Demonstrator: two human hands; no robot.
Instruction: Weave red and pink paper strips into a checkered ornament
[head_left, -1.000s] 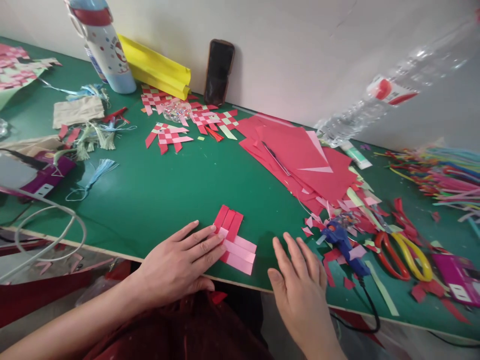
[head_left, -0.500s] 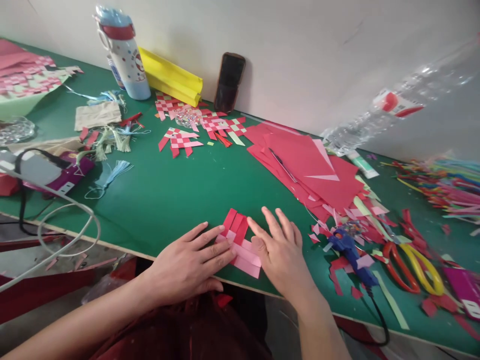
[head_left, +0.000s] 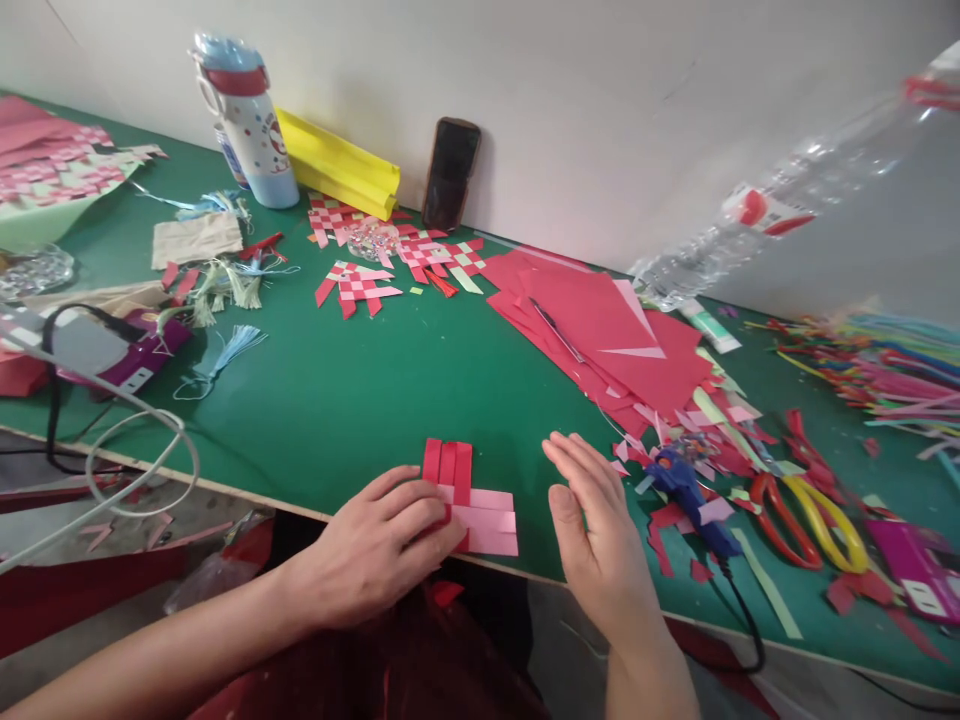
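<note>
So, the paper weave (head_left: pixel 480 515): it's lying flat on the green table (head_left: pixel 390 370), left of the red paper stack (head_left: pixel 585 290) and nearer to us. Red strips (head_left: pixel 448 465) point away from us, pink strips (head_left: pixel 489 541) run out to the right.
Left hand (head_left: pixel 390 545): nearer us than the stack and off to its left, curled down over the left part of the weave. Fingers are bent, thumb's hidden, so we honestly can't tell if it's pinching paper or just pressing on it.
Right hand (head_left: pixel 596 530): on our side of the stack, held apart from the weave. Fingers lie side by side, thumb stands away from them, and we see nothing in it.
Glue gun (head_left: pixel 679 480): the blue one, just off the stack's near right corner. Scissors (head_left: pixel 763 520) sit farther right of the stack.
Other woven pieces (head_left: pixel 360 285): left of the stack, with their cut tails fanned out.
Step with the strips: looks to us like steadying and squaring up the crossing, nothing being added.
Next move at the weave: we reckon it calls for light, even pressure on the crossing while any loose strip gets snugged, since it could skew pretty easily.
</note>
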